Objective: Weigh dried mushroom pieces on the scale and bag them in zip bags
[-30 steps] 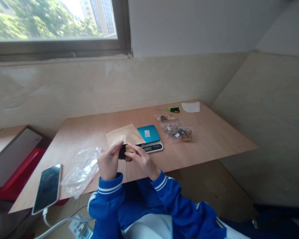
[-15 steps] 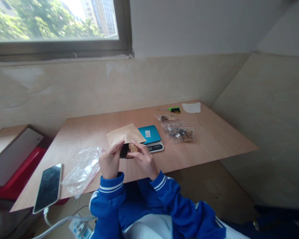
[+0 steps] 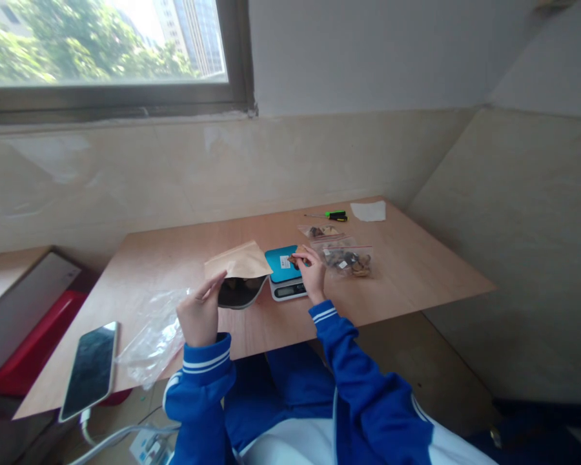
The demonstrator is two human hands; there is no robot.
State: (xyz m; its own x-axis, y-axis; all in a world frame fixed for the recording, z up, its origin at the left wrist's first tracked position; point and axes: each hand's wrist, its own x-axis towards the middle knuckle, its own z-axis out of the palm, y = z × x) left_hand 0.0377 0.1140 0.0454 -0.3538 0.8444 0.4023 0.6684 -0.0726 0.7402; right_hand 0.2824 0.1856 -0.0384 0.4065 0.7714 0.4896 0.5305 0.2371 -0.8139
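With its fingers pinched on the rim, my left hand [image 3: 199,315] holds a brown paper pouch [image 3: 237,259]. The pouch's mouth gapes toward me and shows a dark inside with some brownish pieces. My right hand [image 3: 314,274] is closed on a brown, dried-looking piece [image 3: 299,257], whose exact kind I cannot make out. That piece is above the teal plate of a digital kitchen scale [image 3: 285,266]; whether it touches the plate is unclear. The scale's display [image 3: 285,292] faces me, its reading too small to read.
Right of the scale lie several clear zip bags [image 3: 351,261] of dried brown pieces. Behind them are a green-and-black screwdriver [image 3: 336,215] and white paper [image 3: 369,211]. A crumpled clear plastic bag [image 3: 155,342] and a plugged-in phone [image 3: 90,368] occupy the left side.
My right hand has moved right, from the pouch's mouth to over the scale, carrying the brown piece. My left hand stays on the pouch, whose opening now shows more.
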